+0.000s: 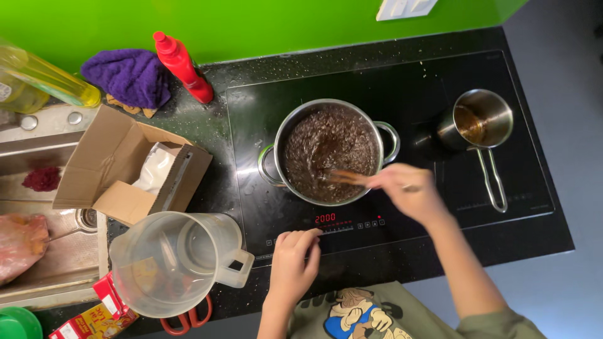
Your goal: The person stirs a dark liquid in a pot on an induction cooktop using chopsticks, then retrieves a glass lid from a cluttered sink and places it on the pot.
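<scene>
A steel two-handled pot (271, 164) sits on the black induction hob (402, 94), full of dark bubbling liquid (320, 144). My right hand (408, 191) grips a wooden spoon (347, 177) whose end dips into the liquid at the pot's near side. My left hand (293, 260) rests on the hob's front edge, fingertips touching the control strip just left of the red lit display (325, 218).
A small steel saucepan (480, 119) with a long handle stands on the hob's right. Left of the hob are an open cardboard box (119, 163), a clear plastic jug (169, 260), a red sauce bottle (182, 66), a purple cloth (129, 76), an oil bottle (47, 78), red-handled scissors (187, 320) and a sink (38, 188).
</scene>
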